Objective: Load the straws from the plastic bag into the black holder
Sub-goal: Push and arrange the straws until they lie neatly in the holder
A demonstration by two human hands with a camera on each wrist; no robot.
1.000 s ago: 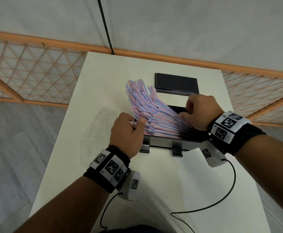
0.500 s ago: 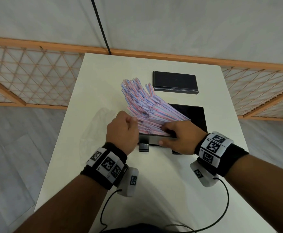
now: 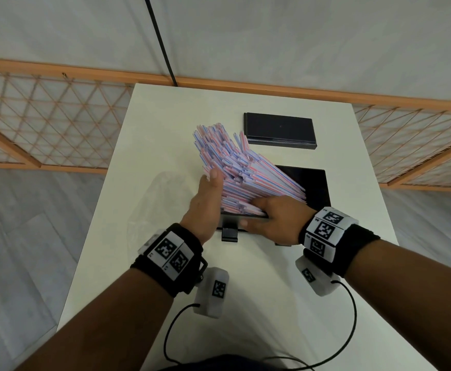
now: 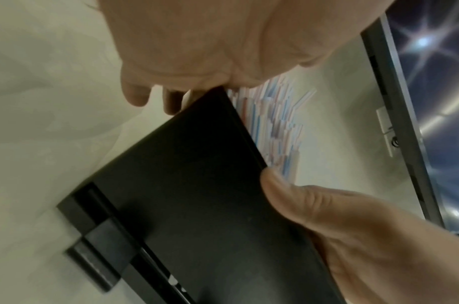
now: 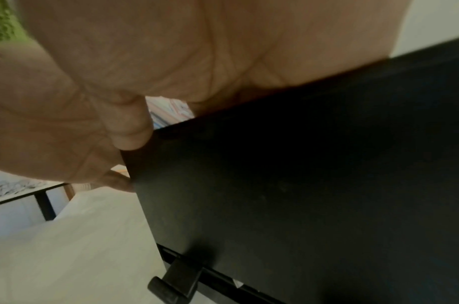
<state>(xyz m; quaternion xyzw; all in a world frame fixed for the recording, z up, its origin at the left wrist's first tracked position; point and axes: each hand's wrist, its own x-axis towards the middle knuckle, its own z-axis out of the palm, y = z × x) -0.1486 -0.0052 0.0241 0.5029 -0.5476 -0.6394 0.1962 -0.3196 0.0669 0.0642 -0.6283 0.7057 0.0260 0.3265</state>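
A thick bundle of pink, blue and white striped straws point(image 3: 235, 170) leans in the open black holder point(image 3: 312, 188), fanning up and to the left over its left edge. My left hand point(image 3: 211, 183) lies flat against the left ends of the straws, fingers straight. My right hand point(image 3: 256, 212) grips the holder's front wall, thumb outside and fingers over the rim by the straws. In the left wrist view the holder wall point(image 4: 197, 195) fills the middle, with straws point(image 4: 275, 123) behind it. The right wrist view shows my thumb on the holder point(image 5: 301, 185).
The clear plastic bag point(image 3: 160, 199) lies flat on the white table point(image 3: 245, 303), left of the holder. A flat black lid point(image 3: 279, 129) sits at the back. Wrist camera cables point(image 3: 350, 317) trail over the near table. An orange lattice fence point(image 3: 45, 121) stands behind.
My right hand came from the bundle's right end to the holder's front wall and stayed. My left hand opened from a fist and slid up along the straws' left ends.
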